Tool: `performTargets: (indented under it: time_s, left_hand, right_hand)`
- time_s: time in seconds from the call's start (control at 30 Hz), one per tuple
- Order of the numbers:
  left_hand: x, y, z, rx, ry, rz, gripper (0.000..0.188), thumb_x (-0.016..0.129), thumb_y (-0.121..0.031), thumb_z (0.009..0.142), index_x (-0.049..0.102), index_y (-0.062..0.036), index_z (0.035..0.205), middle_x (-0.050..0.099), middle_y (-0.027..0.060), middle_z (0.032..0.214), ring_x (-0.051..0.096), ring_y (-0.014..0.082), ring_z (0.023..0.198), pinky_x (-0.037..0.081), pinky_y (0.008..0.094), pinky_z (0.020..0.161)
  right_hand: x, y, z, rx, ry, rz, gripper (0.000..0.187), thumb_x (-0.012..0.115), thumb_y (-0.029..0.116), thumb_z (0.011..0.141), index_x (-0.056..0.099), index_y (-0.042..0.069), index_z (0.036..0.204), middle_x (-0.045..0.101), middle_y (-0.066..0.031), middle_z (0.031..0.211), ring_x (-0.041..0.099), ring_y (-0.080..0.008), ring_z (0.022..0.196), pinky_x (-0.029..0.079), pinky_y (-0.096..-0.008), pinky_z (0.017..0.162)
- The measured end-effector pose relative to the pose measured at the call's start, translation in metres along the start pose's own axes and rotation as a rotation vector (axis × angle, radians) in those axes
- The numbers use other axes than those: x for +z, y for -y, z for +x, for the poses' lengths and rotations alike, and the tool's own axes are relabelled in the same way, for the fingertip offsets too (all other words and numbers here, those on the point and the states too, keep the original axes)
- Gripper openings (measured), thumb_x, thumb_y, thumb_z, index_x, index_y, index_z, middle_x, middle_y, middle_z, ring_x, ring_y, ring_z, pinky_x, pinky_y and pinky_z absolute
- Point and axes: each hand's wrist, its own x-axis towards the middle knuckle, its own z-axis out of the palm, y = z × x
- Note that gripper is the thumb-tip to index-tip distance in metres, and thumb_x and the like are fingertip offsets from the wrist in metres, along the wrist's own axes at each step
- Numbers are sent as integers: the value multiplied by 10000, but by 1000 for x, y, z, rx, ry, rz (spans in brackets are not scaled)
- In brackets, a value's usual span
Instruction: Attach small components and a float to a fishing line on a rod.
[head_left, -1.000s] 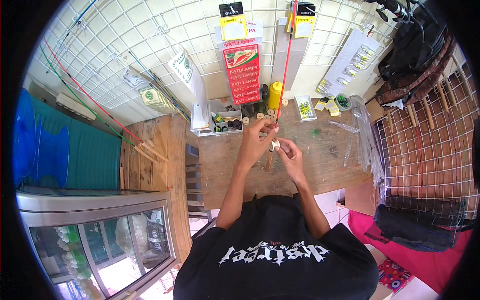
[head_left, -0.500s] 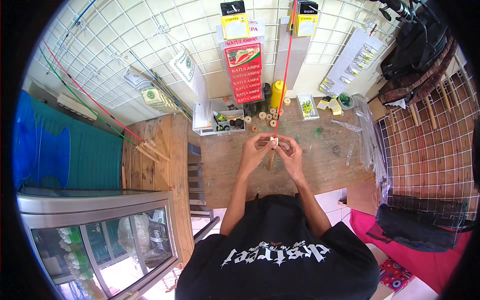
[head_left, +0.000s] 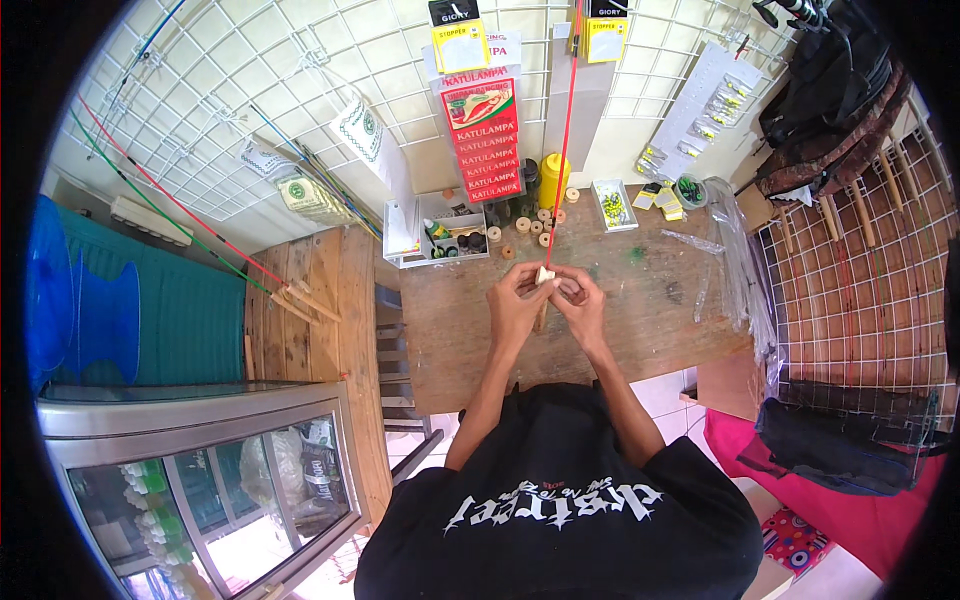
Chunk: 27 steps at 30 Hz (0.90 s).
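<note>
A slim red fishing rod (head_left: 564,150) rises from between my hands toward the wire wall grid, and its wooden handle (head_left: 541,320) shows below them. Around the rod, just above the handle, sits a small cream-white piece (head_left: 545,275), perhaps a strip or wrap; its kind is too small to make out. My left hand (head_left: 514,300) pinches this piece from the left. From the right, my right hand (head_left: 580,300) closes its fingertips on the piece and the rod. Fingers hide part of both. Beyond the hands lie several round cork rings (head_left: 523,225).
Behind the worktable (head_left: 460,330) stand a white tray (head_left: 440,258) of small supplies, a yellow bottle (head_left: 553,182) and a white box (head_left: 614,206) of green-yellow pieces. Plastic sleeves (head_left: 738,260) hang over the right edge. A glass display case (head_left: 200,410) stands at left.
The view has shifted slightly. Both hands keep their hold at the rod, with small finger movements, and the cream-white piece now shows more plainly between the fingertips.
</note>
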Motion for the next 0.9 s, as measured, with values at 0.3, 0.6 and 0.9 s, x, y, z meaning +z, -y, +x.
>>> performTargets:
  time_s: [0.3, 0.6, 0.9]
  left_hand:
    - [0, 11, -3, 52, -57, 80, 338, 704, -73, 800, 589, 27, 1102, 692, 142, 927, 668, 166, 848, 533, 289, 781]
    - [0, 17, -14, 91, -93, 240, 310, 686, -28, 774, 578, 23, 1060, 679, 129, 895, 679, 191, 811, 533, 293, 737]
    - [2, 20, -19, 167, -153, 330, 300, 692, -18, 750, 597, 3, 1034, 649, 122, 897, 652, 202, 777, 520, 305, 703]
  right_hand:
    - [0, -1, -5, -24, 61, -3, 400, 582, -89, 860, 510, -37, 1250, 560, -141, 1224, 562, -195, 1124, 452, -297, 964]
    - [-9, -7, -12, 83, 108, -218, 433, 426, -64, 864, 514, -15, 1285, 581, -157, 1242, 535, -216, 1183, 396, -313, 1014]
    - [-3, 1, -13, 118, 83, -282, 347, 437, 163, 978, 543, 30, 1280, 630, -143, 1184, 591, -219, 1099, 434, -319, 945]
